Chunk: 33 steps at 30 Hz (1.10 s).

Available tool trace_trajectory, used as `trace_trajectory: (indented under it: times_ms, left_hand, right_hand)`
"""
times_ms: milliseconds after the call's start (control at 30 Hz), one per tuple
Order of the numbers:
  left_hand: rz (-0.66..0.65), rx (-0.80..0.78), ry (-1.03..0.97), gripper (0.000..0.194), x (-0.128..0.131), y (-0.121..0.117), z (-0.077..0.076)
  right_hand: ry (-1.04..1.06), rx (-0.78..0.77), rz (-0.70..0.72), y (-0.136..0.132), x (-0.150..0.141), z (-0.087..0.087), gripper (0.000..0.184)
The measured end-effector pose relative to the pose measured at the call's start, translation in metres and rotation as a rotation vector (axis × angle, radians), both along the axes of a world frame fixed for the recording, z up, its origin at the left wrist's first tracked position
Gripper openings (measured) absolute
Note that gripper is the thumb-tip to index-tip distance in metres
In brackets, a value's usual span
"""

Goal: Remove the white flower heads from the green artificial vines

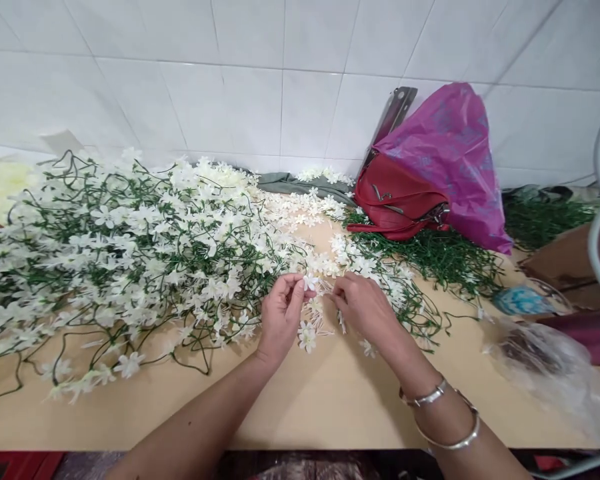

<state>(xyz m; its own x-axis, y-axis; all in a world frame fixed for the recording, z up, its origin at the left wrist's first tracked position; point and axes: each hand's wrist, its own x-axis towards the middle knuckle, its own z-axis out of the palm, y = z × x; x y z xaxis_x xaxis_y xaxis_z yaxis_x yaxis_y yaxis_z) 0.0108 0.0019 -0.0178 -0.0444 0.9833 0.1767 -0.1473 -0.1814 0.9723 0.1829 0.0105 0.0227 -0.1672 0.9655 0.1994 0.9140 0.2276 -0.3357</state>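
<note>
A left hand pinches a white artificial blossom between thumb and fingertips above a wooden-toned table, while a right hand, bangles on its wrist, curls its fingers just beside it; whether those fingertips grip anything cannot be told. Loose blossoms and thin pale stalks lie beneath and between the hands. At left spreads a heap of white flowers on green stems. At right, a red handbag and a purple plastic bag rest among bare green stems near a tiled wall.
</note>
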Motion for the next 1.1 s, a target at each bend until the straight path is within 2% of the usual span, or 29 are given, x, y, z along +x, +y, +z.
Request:
trace_trajectory:
  times_ms: [167, 267, 400, 567, 833, 900, 1100]
  left_hand:
    - [-0.045, 0.010, -0.067, 0.032, 0.002, 0.003, -0.006]
    - [-0.067, 0.018, -0.075, 0.032, 0.003, 0.004, -0.009]
    - [-0.056, 0.033, -0.055, 0.022, 0.001, 0.005, -0.011]
    - [-0.053, 0.055, -0.054, 0.017, 0.000, 0.006, -0.010]
    - [-0.133, 0.045, -0.145, 0.023, 0.003, 0.005, -0.010]
    - [-0.160, 0.050, -0.164, 0.025, 0.003, 0.003, -0.009]
    - [-0.162, 0.063, -0.168, 0.025, 0.001, -0.002, -0.002]
  right_hand:
    - [0.245, 0.128, -0.157, -0.014, 0.013, -0.005, 0.011]
    - [0.432, 0.150, -0.225, -0.021, 0.015, -0.011, 0.012]
    - [0.637, 0.131, -0.220, -0.032, 0.005, -0.020, 0.020]
    - [0.798, 0.150, -0.214, -0.042, -0.016, -0.020, 0.016]
    - [1.190, 0.163, -0.221, -0.055, -0.039, -0.013, 0.017]
    - [1.185, 0.200, -0.238, -0.058, -0.044, -0.012, 0.015]
    - [0.984, 0.301, -0.313, -0.058, -0.053, -0.012, 0.011]
